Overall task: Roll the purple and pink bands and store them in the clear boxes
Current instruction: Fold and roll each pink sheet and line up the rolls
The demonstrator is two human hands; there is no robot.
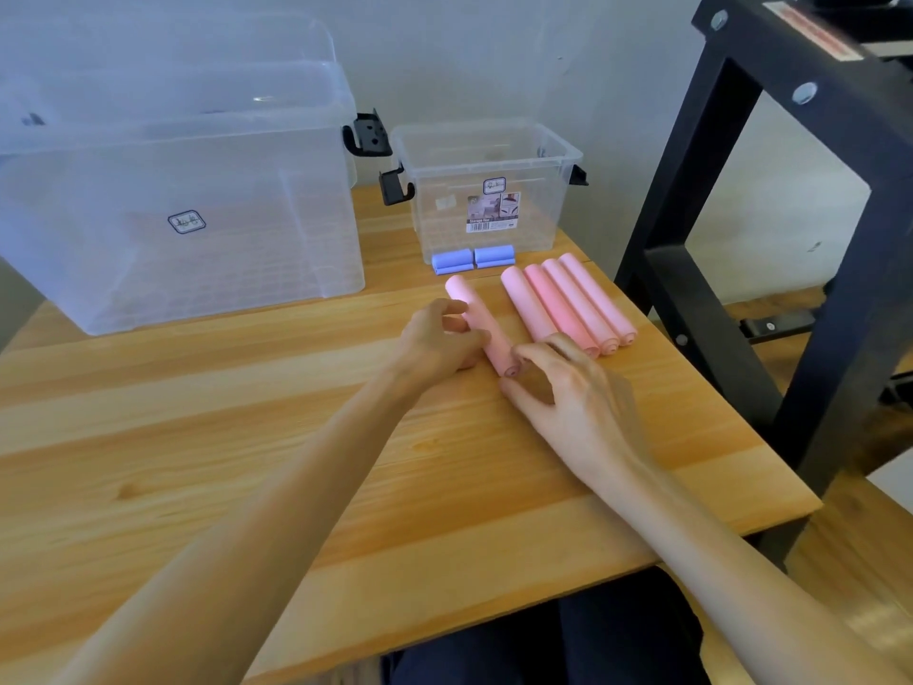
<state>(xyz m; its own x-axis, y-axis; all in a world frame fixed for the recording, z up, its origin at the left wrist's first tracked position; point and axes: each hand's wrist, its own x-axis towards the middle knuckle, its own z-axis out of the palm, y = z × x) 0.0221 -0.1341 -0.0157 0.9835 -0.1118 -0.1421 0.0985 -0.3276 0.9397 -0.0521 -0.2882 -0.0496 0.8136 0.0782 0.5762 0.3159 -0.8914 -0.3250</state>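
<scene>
On the worktop (197, 412), a rolled pink band (481, 328) lies just left of four more pink rolls (568, 304). The left hand (439, 338) curls round its middle; the right hand (568, 388) rests slack at its near end. It looks light, soft and springy, likely to unroll, so grip mid-roll. Purple rolls (473, 259) touch the small clear box (486, 190), whose barcode label is unreadable.
</scene>
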